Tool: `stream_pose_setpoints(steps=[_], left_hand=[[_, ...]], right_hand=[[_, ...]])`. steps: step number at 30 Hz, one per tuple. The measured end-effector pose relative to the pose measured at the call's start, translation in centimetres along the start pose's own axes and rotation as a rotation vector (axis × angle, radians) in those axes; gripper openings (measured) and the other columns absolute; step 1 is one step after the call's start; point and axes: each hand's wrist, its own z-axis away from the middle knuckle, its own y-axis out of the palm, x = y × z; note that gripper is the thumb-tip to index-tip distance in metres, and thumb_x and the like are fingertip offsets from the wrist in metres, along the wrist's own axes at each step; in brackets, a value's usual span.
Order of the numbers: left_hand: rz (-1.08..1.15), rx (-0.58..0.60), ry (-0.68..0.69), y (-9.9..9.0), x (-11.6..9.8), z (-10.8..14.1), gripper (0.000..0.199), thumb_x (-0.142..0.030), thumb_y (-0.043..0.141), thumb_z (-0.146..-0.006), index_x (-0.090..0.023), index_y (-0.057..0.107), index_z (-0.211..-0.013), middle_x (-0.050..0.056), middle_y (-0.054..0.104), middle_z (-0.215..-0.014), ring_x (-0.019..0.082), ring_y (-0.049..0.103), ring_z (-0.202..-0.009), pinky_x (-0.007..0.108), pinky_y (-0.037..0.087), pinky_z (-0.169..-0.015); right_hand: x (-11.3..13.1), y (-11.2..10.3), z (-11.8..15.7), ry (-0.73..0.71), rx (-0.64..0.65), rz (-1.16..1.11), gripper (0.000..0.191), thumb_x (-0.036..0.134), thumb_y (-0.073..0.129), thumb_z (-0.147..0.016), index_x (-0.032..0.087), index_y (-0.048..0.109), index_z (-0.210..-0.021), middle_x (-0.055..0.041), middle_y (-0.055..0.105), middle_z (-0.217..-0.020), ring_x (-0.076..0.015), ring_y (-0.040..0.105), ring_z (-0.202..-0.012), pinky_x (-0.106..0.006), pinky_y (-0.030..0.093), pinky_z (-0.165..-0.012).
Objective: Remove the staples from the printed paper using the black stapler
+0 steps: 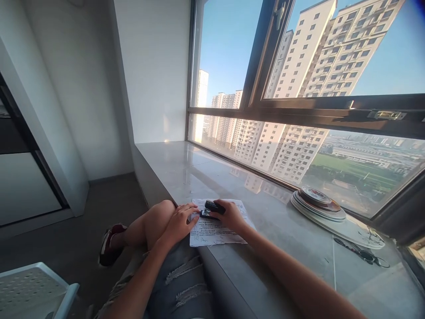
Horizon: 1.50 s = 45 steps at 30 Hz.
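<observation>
A black stapler [212,206] lies over a printed sheet of paper [215,232] on the sill, its jaws apart toward the left. My right hand [231,216] is closed around the stapler's back end from the right. On the paper's left edge rests my left hand [179,223], fingers stretched toward the stapler's front and thumb apart from them. The fingertips come close to the stapler's lower jaw; whether they touch it I cannot tell. Rows of print and handwritten strokes show on the sheet, which reaches the sill's front edge.
A stack of round plates or boards [318,208] stands by the window on the right, with dark-handled scissors or a similar tool [361,253] before it. The glossy grey sill [279,270] drops off beside my legs. A white perforated chair [33,288] stands lower left.
</observation>
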Motion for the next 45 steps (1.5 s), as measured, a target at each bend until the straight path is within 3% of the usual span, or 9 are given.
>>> stream_pose_setpoints(steps=[5,9,13,17,22,28,35,41,45], left_hand=[[0.012,-0.023,-0.011,0.2,0.3,0.0,0.033,-0.033,0.052,-0.096,-0.024,0.064,-0.125,0.008,0.066,-0.133,0.027,0.055,-0.129,0.051,0.037,-0.117],[-0.005,-0.013,-0.005,0.3,0.5,0.1,0.035,-0.033,0.051,-0.097,-0.025,0.061,-0.129,0.008,0.065,-0.133,0.027,0.055,-0.130,0.051,0.037,-0.117],[0.006,0.020,-0.033,0.3,0.4,0.2,0.040,-0.039,0.052,-0.097,-0.025,0.057,-0.134,0.009,0.062,-0.137,0.029,0.053,-0.132,0.050,0.039,-0.115],[0.087,0.064,-0.073,0.1,0.2,0.3,0.049,-0.043,0.051,-0.098,-0.027,0.048,-0.145,0.009,0.051,-0.149,0.029,0.043,-0.142,0.048,0.038,-0.116],[0.154,0.095,-0.079,0.2,0.2,0.2,0.049,-0.043,0.049,-0.100,-0.028,0.046,-0.146,0.008,0.054,-0.147,0.027,0.047,-0.139,0.046,0.039,-0.115],[0.131,0.117,-0.050,0.5,0.4,0.3,0.047,-0.042,0.042,-0.103,-0.027,0.045,-0.147,0.006,0.055,-0.148,0.026,0.041,-0.144,0.047,0.030,-0.121],[0.179,0.115,-0.054,0.4,0.1,0.3,0.046,-0.043,0.042,-0.103,-0.027,0.046,-0.146,0.006,0.056,-0.147,0.025,0.041,-0.143,0.044,0.031,-0.120],[0.235,0.067,-0.080,0.7,0.3,0.4,0.046,-0.042,0.046,-0.101,-0.027,0.047,-0.145,0.008,0.055,-0.147,0.026,0.043,-0.141,0.043,0.034,-0.117],[0.285,0.064,-0.112,0.5,0.3,0.6,0.045,-0.041,0.047,-0.101,-0.028,0.048,-0.145,0.008,0.056,-0.145,0.027,0.047,-0.138,0.041,0.039,-0.112]], right_hand=[[-2.4,-2.8,0.1,0.029,0.141,-0.360,0.045,0.054,0.043,-0.099,0.026,0.070,-0.122,-0.0059,0.071,-0.124,-0.0270,0.063,-0.116,-0.040,0.047,-0.102],[-4.2,-5.4,0.6,0.021,0.448,-0.643,0.050,0.047,0.061,-0.092,0.024,0.063,-0.136,-0.0062,0.061,-0.142,-0.0300,0.054,-0.131,-0.044,0.041,-0.110],[-4.5,-6.1,0.7,0.069,0.528,-0.755,0.055,0.043,0.066,-0.088,0.023,0.061,-0.139,-0.0060,0.059,-0.143,-0.0303,0.049,-0.136,-0.046,0.035,-0.116],[-4.1,-6.0,0.4,0.194,0.576,-0.846,0.060,0.039,0.068,-0.084,0.023,0.058,-0.142,-0.0071,0.065,-0.135,-0.0312,0.056,-0.129,-0.048,0.040,-0.112],[-3.7,-6.3,0.3,0.202,0.578,-0.834,0.059,0.037,0.069,-0.083,0.024,0.060,-0.140,-0.0062,0.069,-0.130,-0.0312,0.059,-0.126,-0.050,0.041,-0.111],[-3.7,-6.2,0.3,0.171,0.588,-0.845,0.058,0.036,0.069,-0.083,0.023,0.061,-0.139,-0.0064,0.068,-0.131,-0.0315,0.058,-0.128,-0.050,0.041,-0.112],[-3.8,-6.2,0.3,0.152,0.565,-0.810,0.053,0.037,0.073,-0.082,0.022,0.067,-0.132,-0.0080,0.070,-0.129,-0.0329,0.059,-0.126,-0.050,0.042,-0.111],[-3.8,-6.0,0.5,0.153,0.481,-0.657,0.054,0.046,0.072,-0.084,0.023,0.067,-0.132,-0.0077,0.069,-0.131,-0.0346,0.058,-0.126,-0.052,0.041,-0.111],[-2.7,-5.0,0.6,0.050,0.366,-0.443,0.055,0.053,0.066,-0.088,0.025,0.064,-0.135,-0.0057,0.068,-0.131,-0.0306,0.061,-0.121,-0.045,0.048,-0.104]])
